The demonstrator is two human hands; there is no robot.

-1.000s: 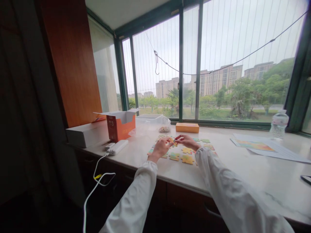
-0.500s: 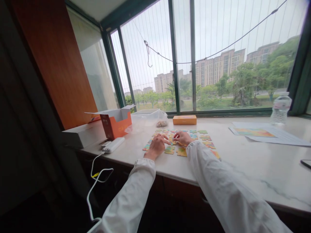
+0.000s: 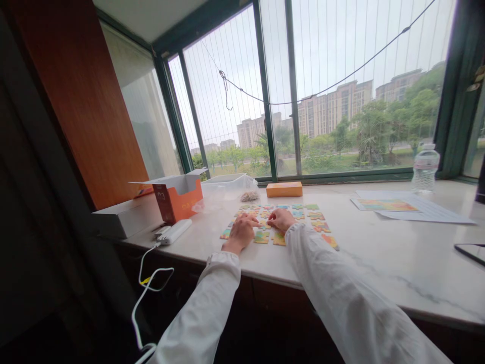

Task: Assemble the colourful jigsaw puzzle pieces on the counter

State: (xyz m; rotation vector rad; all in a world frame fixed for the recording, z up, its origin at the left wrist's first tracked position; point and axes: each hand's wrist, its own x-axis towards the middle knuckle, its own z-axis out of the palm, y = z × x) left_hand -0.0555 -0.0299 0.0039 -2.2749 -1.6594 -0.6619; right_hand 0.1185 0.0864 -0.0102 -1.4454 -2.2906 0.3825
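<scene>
Colourful puzzle pieces lie in loose rows with gaps between them on the white countertop. My left hand rests palm down over the left part of the rows, fingers stretched out towards the middle and touching pieces. From the right, my right hand reaches in with thumb and fingertips pinched together on a puzzle piece at the middle of the layout. That piece is mostly covered by the fingers. Both hands hide some of the pieces beneath them.
An orange box stands behind the pieces, beside a clear bag. At left are an open orange carton, a white box and a power strip. Printed sheets, a water bottle and a phone occupy the right.
The view has turned slightly to the right, so everything sits a little further left. My right hand's fingers have drawn closer together; my left hand stays over the pieces.
</scene>
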